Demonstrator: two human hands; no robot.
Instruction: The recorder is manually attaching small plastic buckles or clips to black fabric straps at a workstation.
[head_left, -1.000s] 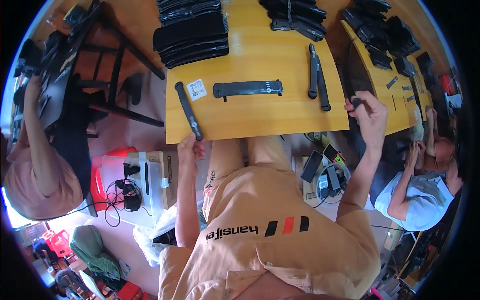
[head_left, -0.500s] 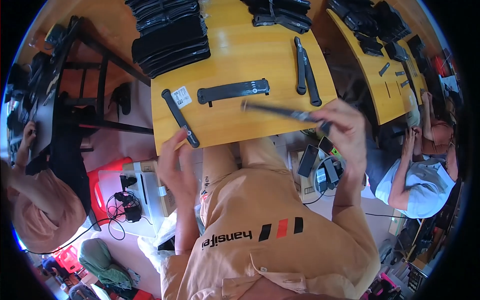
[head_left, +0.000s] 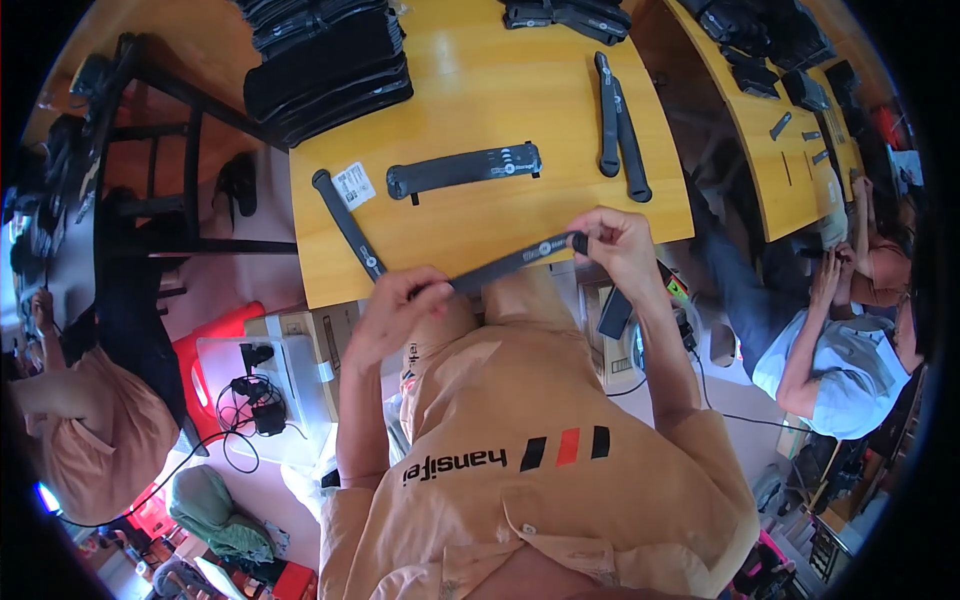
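Apart and curled inward, both hands point(head_left: 400, 308) point(head_left: 622, 248) pinch a slanting black strap point(head_left: 513, 262) between them.

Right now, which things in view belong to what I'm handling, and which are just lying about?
Likely belonging: black strap between left hand and right hand, similar straps on the table, black stack.

Apparently lying about: tangled cables, cardboard box.

White lettering point(head_left: 530, 254) plus round logo point(head_left: 544, 249) on dark strap point(head_left: 500, 268) between left hand point(head_left: 405, 305) and right hand point(head_left: 617, 245); similar print on wide strap point(head_left: 450, 174) beyond them. White label point(head_left: 354, 184) on counter point(head_left: 480, 105) beyond left hand: square code, print too small. Tan shirt point(head_left: 560, 490) below both hands: dark upside-down lettering point(head_left: 453, 473).
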